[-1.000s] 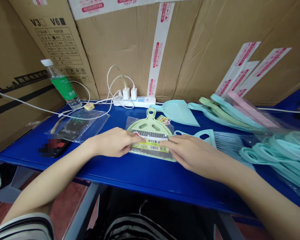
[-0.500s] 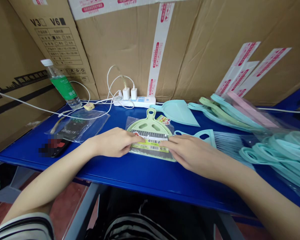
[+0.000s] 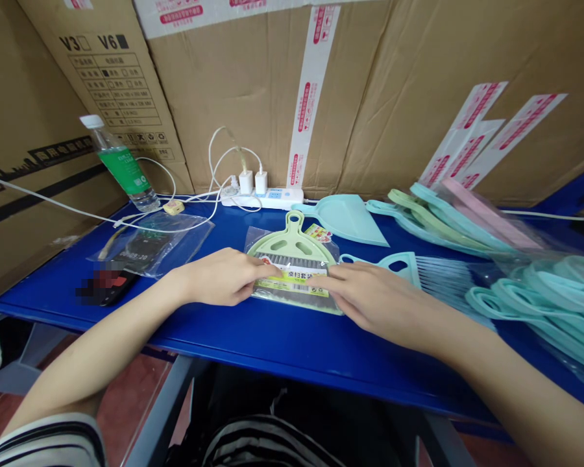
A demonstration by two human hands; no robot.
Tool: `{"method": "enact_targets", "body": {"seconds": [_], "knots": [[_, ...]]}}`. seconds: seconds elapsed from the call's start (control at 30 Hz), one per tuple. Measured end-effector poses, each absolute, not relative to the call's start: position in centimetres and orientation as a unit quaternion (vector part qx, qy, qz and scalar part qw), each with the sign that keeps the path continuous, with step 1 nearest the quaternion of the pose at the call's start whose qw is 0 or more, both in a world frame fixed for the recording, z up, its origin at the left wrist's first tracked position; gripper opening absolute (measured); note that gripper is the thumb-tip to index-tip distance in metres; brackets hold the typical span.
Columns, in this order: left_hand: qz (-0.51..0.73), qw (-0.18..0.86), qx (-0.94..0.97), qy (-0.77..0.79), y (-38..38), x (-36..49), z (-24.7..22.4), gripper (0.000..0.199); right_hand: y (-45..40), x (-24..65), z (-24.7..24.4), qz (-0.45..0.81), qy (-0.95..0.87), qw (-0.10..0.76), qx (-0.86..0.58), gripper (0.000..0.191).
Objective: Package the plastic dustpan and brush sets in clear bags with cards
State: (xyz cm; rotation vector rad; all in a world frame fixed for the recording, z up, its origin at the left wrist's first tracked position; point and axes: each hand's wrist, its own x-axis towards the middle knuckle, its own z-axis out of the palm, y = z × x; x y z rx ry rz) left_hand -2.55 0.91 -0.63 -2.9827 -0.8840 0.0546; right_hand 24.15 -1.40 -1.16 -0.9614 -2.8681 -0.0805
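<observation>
Head view | likely step: steadying bagged green dustpan set (image 3: 291, 244), nearside of power strip (image 3: 286, 196) | left hand (image 3: 224, 277), right hand (image 3: 379, 299) apart, fingers on label (image 3: 299, 275), grip unclear | next move likely needs even pressure

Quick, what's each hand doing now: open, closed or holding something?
Left hand: touching the brush packet at its left side; grip can't be told.
Right hand: touching its right side; grip can't be told.
</observation>
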Motion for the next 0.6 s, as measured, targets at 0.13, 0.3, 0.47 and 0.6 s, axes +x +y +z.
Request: {"method": "enact_targets", "body": {"seconds": [0.13, 0.3, 0.47, 0.6], "knots": [[0.021, 0.008, -0.958, -0.286, 0.92, -2.53, -0.64, 0.054, -1.38, 24.25, -1.10, -0.031, -0.945, 0.056, -0.319, 0.043], [0.020, 0.008, -0.958, -0.285, 0.91, -2.45, -0.62, 0.054, -1.47, 24.19, -1.12, -0.035, -0.945, 0.055, -0.320, 0.041], [0.045, 0.016, -0.954, -0.295, 0.86, -2.22, -0.37, 0.053, -1.26, 24.29, -1.18, -0.026, -0.944, 0.050, -0.324, 0.042], [0.046, 0.011, -0.954, -0.295, 0.88, -2.22, -0.28, 0.052, -1.03, 24.60, -1.18, -0.011, -0.944, 0.036, -0.327, 0.050]]}}
